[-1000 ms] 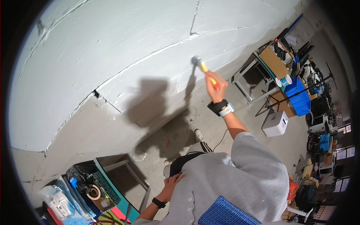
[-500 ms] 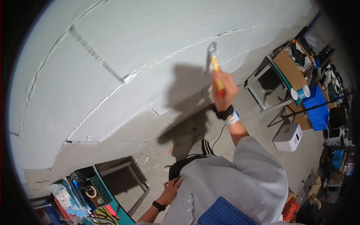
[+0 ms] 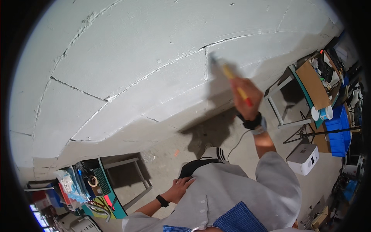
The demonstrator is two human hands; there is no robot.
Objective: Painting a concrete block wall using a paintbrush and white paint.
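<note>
My right hand [image 3: 248, 96] is closed round the handle of a paintbrush [image 3: 228, 72], yellow with a red end. The blurred bristles point at the white-painted block wall [image 3: 147, 46], just right of a short upright joint and below a long curving one. Motion blur hides whether the bristles touch the wall. The hand's shadow falls on the wall below the brush. My left hand [image 3: 180, 191] lies against my waist, over the hem of my grey top [image 3: 232, 189], fingers stretched and holding nothing.
At lower left stands a table [image 3: 116, 201] with bags and a tape roll. To the right are another table [image 3: 284, 83] with a cardboard box [image 3: 313, 83], white tubs [image 3: 324, 113], a blue bin [image 3: 338, 131], a tripod and a white appliance [image 3: 303, 159]. A cable crosses the floor.
The view has shifted, and more floor clutter shows at lower left. The brush tip has passed to the right side of the short upright joint. My left hand stays at my waist.
</note>
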